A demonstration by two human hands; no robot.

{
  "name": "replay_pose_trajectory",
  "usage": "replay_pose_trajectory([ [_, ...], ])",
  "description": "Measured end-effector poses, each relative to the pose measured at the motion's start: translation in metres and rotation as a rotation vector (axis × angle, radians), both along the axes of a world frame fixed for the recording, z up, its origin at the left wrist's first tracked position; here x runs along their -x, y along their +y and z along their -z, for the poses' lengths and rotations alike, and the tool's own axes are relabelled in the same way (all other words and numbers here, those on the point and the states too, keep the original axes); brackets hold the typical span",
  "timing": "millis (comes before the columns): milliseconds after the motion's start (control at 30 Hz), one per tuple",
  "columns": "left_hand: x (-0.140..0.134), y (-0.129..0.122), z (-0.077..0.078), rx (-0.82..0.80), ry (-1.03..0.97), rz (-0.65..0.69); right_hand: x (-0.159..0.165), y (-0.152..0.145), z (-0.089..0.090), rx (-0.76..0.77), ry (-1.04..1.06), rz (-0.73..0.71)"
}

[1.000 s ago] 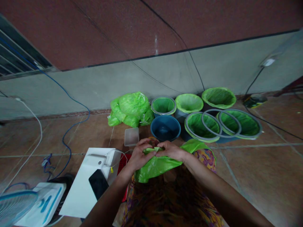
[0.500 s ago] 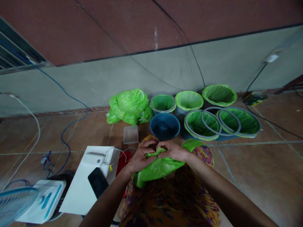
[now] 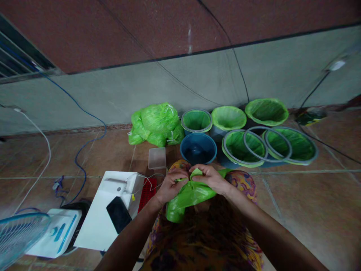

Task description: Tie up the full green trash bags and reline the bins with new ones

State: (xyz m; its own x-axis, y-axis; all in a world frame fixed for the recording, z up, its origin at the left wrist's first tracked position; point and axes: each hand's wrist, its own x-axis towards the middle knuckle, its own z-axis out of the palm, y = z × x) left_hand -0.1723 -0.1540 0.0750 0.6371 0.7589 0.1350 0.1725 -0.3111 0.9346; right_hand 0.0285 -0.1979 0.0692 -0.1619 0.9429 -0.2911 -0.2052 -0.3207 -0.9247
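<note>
A bright green plastic bag point(image 3: 191, 195) lies bunched over my lap, with both hands gripping its upper edge. My left hand point(image 3: 172, 185) is closed on the left part of that edge. Close beside it, my right hand point(image 3: 210, 177) pinches the gathered plastic, and a small tuft sticks up between the two. The bag's lower part hangs toward my left; its right end trails across my patterned trousers point(image 3: 244, 184). Just beyond my hands stands a blue bucket point(image 3: 198, 148) without a liner.
Several bins with green liners point(image 3: 229, 118) stand by the wall, a loose grey ring point(image 3: 267, 145) over two. Left are knotted green bags point(image 3: 158, 124), a clear plastic tub point(image 3: 157, 158), a white box point(image 3: 98, 210) bearing a phone point(image 3: 119, 214), a red basket point(image 3: 147, 194) and a fan point(image 3: 21, 239).
My hands have shifted slightly along the bag's edge, with the gathered tuft standing higher between them. The bag's right end has drawn in toward my hands. The view has tilted slightly.
</note>
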Motion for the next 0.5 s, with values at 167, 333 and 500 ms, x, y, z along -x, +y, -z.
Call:
replay_pose_trajectory([
  [167, -0.002, 0.001, 0.001, 0.004, 0.029, -0.018, -0.003, 0.007, -0.011, -0.071, -0.072, -0.156],
  [333, 0.002, 0.002, -0.004, 0.030, 0.034, 0.010, -0.008, 0.008, -0.006, -0.097, -0.255, -0.332],
  [500, 0.007, 0.001, -0.006, 0.056, 0.123, 0.014, -0.007, 0.011, 0.003, -0.173, -0.299, -0.335],
])
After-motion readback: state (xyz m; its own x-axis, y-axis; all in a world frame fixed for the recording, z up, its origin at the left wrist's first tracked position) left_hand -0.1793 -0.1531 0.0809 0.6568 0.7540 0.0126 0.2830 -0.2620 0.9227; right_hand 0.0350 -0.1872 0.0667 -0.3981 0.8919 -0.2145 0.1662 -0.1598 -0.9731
